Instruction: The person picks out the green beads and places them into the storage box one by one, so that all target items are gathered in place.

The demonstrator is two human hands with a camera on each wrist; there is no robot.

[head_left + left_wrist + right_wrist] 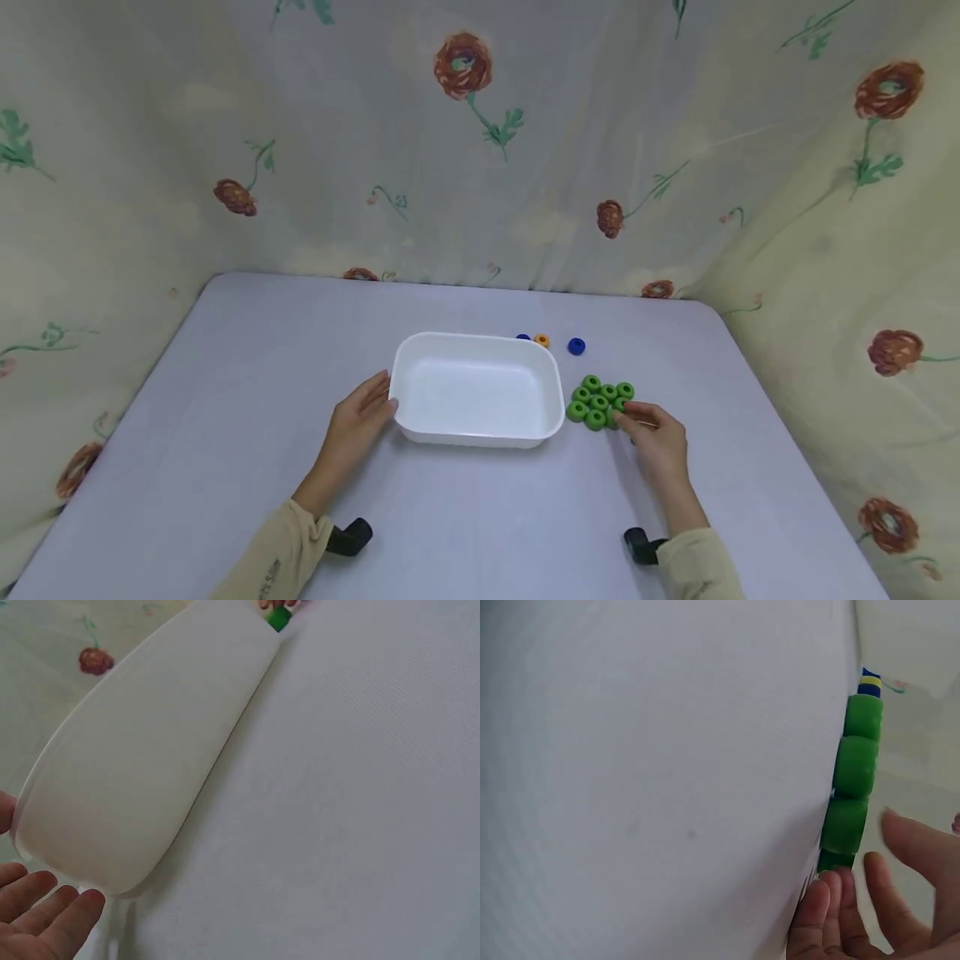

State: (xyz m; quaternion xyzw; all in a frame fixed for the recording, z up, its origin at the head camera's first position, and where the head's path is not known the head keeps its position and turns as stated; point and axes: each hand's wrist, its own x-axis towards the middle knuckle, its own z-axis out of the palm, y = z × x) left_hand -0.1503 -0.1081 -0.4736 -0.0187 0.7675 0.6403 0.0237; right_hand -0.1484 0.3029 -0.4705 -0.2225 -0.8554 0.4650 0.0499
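A white rectangular plastic tub (477, 439) stands on the table. My left hand (363, 415) is at its left end, fingers along the end wall and thumb by the front left corner. In the left wrist view, the fingers (84, 915) of that hand are extended and spread beside the tub. Several thick green rings (596, 419) lie in a tight cluster just right of the tub. My right hand (660, 440) reaches the cluster's right edge, fingertips right at the rings. In the right wrist view, its thumb stands apart from the green rings (845, 825).
Behind the tub's back right corner lie an orange ring (542, 340) and a blue ring (576, 346); another blue ring (523, 337) is partly hidden by the rim. A flower-printed curtain (540, 167) hangs around the white table (480, 517).
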